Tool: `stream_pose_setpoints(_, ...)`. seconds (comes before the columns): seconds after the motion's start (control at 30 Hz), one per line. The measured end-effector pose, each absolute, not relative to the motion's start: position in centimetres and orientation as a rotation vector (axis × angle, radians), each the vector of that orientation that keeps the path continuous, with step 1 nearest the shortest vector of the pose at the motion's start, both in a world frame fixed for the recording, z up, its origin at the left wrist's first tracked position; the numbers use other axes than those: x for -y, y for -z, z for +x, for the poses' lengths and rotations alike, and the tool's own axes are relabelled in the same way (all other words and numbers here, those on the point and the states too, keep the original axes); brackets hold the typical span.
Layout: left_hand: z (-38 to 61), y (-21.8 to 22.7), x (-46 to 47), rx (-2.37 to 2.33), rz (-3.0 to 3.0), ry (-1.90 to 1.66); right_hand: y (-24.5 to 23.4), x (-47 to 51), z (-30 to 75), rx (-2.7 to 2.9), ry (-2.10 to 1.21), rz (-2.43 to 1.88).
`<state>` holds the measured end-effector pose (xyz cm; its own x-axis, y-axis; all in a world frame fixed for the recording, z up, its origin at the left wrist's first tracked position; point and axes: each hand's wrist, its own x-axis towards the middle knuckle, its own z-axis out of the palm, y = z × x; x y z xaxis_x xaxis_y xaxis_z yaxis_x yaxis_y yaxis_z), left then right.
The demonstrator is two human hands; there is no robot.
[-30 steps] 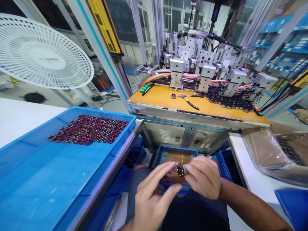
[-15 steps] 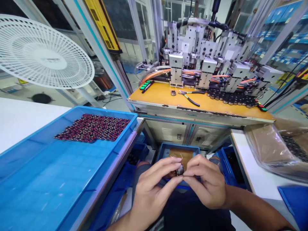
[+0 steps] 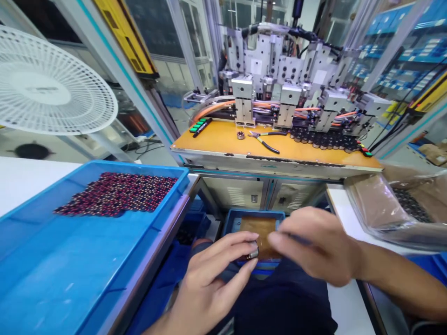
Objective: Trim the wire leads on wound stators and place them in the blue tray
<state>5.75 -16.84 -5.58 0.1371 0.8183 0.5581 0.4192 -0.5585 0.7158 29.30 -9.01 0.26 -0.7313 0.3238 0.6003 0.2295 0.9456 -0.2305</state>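
Observation:
Between the thumb and fingers of my left hand (image 3: pixel 213 270) is a small wound motor stator (image 3: pixel 254 252), a silvery round part. A thin wire end stands up from it, and my fingers hide much of its body. My right hand (image 3: pixel 316 244) is apart from the stator, off to its right. Motion smears its fingers, so I cannot make out whether anything is in them. Below and beyond both hands sits a blue bin (image 3: pixel 228 222) with brown cardboard (image 3: pixel 267 229) inside.
To the left, a blue tray (image 3: pixel 45 274) bears many small wound parts (image 3: pixel 122 191). Pliers (image 3: pixel 266 142), a single small stator (image 3: pixel 240 135) and a row of dark parts (image 3: pixel 324 138) lie on the orange machine table (image 3: pixel 216 142). A plastic-lined box (image 3: pixel 366 204) stands right; a white fan (image 3: pixel 52 83) stands left.
My right hand has come off the stator and moved up and to the right. My left hand keeps hold of it. The whole view has shifted slightly.

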Motion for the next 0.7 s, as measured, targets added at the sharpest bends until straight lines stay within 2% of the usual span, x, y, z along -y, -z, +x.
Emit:
stream_pose_setpoints(0.07, 5.9, 5.3, 16.8, -1.166, 2.063, -1.411, -1.2, 8.8, 28.2, 2.649, 0.047, -0.193)
stream_pose_setpoints(0.13, 6.0, 5.2, 17.0, -1.170, 2.030, -1.422, -1.3, 8.9, 27.1, 2.729, 0.053, -0.188)
stream_pose_setpoints(0.2, 5.9, 5.3, 17.2, -1.191, 1.968, -1.425, -0.9, 9.2, 26.4, 2.721, -0.331, -0.350)
stream_pose_setpoints(0.33, 5.3, 5.6, 17.6, -1.164, 1.887, -1.454, -0.9, 8.4, 26.1, 2.603, -1.601, -0.528)
stream_pose_setpoints(0.37, 5.1, 5.7, 17.6, -1.153, 1.870, -1.467, -1.2, 7.3, 26.0, 2.612, -1.701, -0.535)
stream_pose_setpoints(0.4, 5.0, 5.8, 17.6, -1.147, 1.850, -1.486, -1.6, 5.7, 25.7, 2.669, -1.589, -0.593)
stream_pose_setpoints(0.43, 4.9, 5.9, 17.7, -1.149, 1.828, -1.506, -1.9, 3.8, 25.4, 2.728, -1.329, -0.688)
stream_pose_setpoints(0.5, 4.8, 6.0, 17.6, -1.174, 1.789, -1.548, -2.5, -1.0, 24.6, 2.686, -0.424, -1.033)
stream_pose_setpoints(0.53, 4.8, 6.1, 17.6, -1.190, 1.771, -1.569, -2.6, -3.4, 24.2, 2.631, -0.248, -1.130)
stream_pose_setpoints(0.7, 4.7, 5.8, 17.7, -1.257, 1.660, -1.665, -0.9, -11.8, 22.7, 2.652, 0.011, -1.247)
